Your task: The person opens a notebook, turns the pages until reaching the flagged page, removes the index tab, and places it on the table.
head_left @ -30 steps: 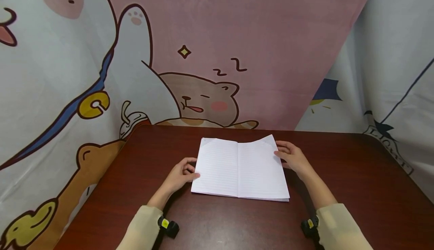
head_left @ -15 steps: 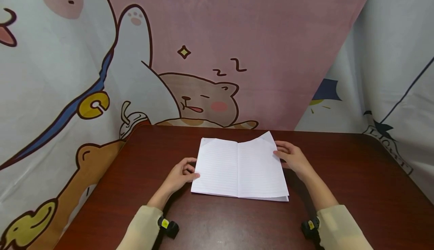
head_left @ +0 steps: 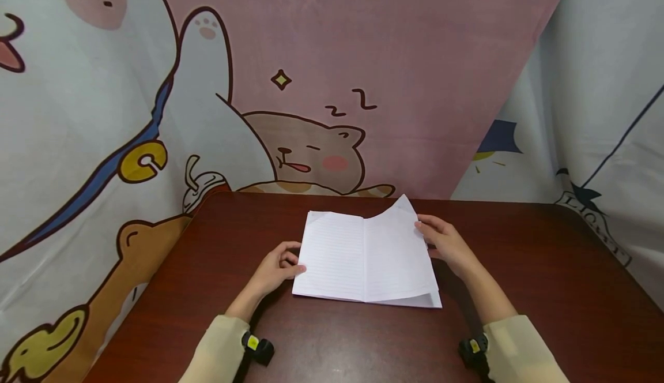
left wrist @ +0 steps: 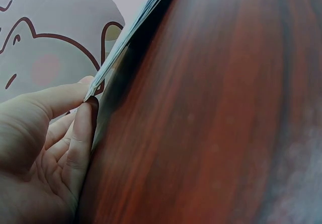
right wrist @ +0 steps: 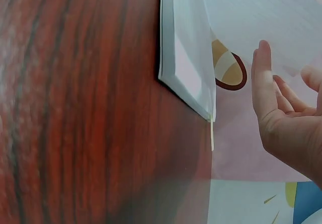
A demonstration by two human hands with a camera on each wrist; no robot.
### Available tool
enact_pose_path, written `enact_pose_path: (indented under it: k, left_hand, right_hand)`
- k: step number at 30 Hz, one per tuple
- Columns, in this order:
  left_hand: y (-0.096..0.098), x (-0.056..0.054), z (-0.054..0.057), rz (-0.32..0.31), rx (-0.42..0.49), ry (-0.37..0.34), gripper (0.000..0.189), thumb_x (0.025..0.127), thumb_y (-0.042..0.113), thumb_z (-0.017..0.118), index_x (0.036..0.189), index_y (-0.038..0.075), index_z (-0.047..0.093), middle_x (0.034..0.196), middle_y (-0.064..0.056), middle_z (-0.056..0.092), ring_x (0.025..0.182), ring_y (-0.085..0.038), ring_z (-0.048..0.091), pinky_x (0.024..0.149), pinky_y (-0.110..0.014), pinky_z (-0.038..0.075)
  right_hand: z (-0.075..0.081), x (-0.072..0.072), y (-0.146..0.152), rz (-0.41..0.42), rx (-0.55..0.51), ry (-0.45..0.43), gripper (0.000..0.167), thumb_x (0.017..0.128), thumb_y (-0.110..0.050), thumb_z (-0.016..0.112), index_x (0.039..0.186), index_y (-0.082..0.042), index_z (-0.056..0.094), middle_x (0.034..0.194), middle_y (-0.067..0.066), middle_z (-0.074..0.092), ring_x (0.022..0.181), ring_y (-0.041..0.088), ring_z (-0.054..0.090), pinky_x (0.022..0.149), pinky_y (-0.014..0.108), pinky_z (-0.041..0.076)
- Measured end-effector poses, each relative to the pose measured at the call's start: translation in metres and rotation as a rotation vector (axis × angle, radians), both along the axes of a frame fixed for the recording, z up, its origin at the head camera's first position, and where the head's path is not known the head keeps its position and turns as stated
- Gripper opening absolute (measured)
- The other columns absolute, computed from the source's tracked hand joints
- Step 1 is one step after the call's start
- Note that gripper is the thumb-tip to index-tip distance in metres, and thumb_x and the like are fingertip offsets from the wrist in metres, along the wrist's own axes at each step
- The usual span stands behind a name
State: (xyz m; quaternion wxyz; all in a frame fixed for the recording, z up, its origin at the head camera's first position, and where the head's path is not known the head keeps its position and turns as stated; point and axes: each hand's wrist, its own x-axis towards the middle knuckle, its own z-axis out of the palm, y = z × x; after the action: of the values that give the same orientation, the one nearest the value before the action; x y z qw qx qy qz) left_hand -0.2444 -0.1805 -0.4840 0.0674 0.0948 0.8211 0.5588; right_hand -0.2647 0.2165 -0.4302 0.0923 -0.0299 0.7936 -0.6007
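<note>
An open lined notebook (head_left: 332,256) lies on the dark red-brown table. My left hand (head_left: 278,267) holds its left edge, thumb on top; in the left wrist view the left hand (left wrist: 55,138) pinches the layered paper edge. At the notebook's right edge, my right hand (head_left: 448,244) has its thumb on the lifted right-hand page (head_left: 398,250), with fingers partly hidden behind it. That page bows upward, its far corner raised. In the right wrist view, the right hand (right wrist: 287,108) is beside the raised sheet, some fingers extended, and the notebook's page stack (right wrist: 183,68) lies underneath.
The wooden table (head_left: 332,342) extends around the notebook. A cartoon-printed cloth (head_left: 415,83) hangs behind the table and along its sides. Small black cameras, one on the left wrist (head_left: 259,349) and one on the right wrist (head_left: 473,349), sit by the sleeves.
The right page's far corner has risen and shifted left, and its near corner has lifted off the pages below. My right hand has moved slightly left with it; the left hand stays put.
</note>
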Motion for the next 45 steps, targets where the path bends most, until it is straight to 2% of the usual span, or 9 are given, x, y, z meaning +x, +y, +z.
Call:
enact_pose_path:
  k: [6,11,14,20,30,45]
  left_hand:
    - [-0.001,-0.001,-0.001,0.0,-0.005,-0.006,0.055,0.088,0.009,0.075,0.137,0.0,0.051,0.094,-0.014,0.062,0.072,-0.011,0.056,0.067,-0.02,0.053]
    - [0.0,-0.001,-0.001,0.002,-0.009,-0.001,0.053,0.088,0.009,0.075,0.136,0.001,0.052,0.092,-0.012,0.062,0.071,-0.01,0.057,0.067,-0.021,0.053]
    - [0.0,-0.001,-0.001,0.003,-0.011,-0.003,0.053,0.088,0.008,0.075,0.136,0.002,0.053,0.092,-0.011,0.062,0.071,-0.01,0.057,0.067,-0.021,0.053]
    - [-0.001,-0.001,-0.003,0.008,-0.008,0.0,0.053,0.088,0.008,0.075,0.135,0.001,0.053,0.092,-0.011,0.062,0.071,-0.009,0.057,0.067,-0.021,0.053]
    - [0.0,-0.001,-0.002,0.008,-0.012,-0.003,0.053,0.088,0.009,0.075,0.135,0.002,0.053,0.092,-0.011,0.063,0.07,-0.009,0.057,0.067,-0.021,0.053]
    - [0.0,0.0,0.002,0.007,-0.009,-0.014,0.055,0.088,0.01,0.075,0.137,0.001,0.052,0.094,-0.013,0.062,0.071,-0.01,0.056,0.066,-0.021,0.052]
  right_hand:
    - [0.002,0.002,-0.006,0.013,-0.008,0.007,0.061,0.105,-0.041,0.046,0.151,-0.003,0.034,0.132,0.024,0.054,0.097,0.014,0.065,0.078,0.032,0.059]
    - [0.005,0.004,-0.009,0.03,0.02,0.033,0.061,0.105,-0.044,0.044,0.153,-0.007,0.034,0.144,0.026,0.047,0.117,0.031,0.061,0.086,0.037,0.058]
    - [0.006,0.005,-0.011,0.045,0.008,0.038,0.061,0.105,-0.044,0.044,0.153,-0.008,0.034,0.146,0.027,0.045,0.122,0.036,0.058,0.089,0.04,0.057]
    - [0.006,0.005,-0.015,0.058,-0.024,0.028,0.06,0.105,-0.043,0.045,0.153,-0.008,0.034,0.146,0.027,0.045,0.12,0.033,0.06,0.089,0.039,0.057]
    - [0.005,0.006,-0.025,0.063,-0.085,-0.005,0.061,0.108,-0.042,0.037,0.153,-0.002,0.031,0.141,0.031,0.046,0.111,0.02,0.064,0.084,0.034,0.058]
    - [0.001,0.006,-0.036,0.121,-0.077,-0.015,0.057,0.108,-0.037,0.04,0.153,-0.005,0.032,0.143,0.028,0.048,0.12,0.032,0.06,0.087,0.041,0.058]
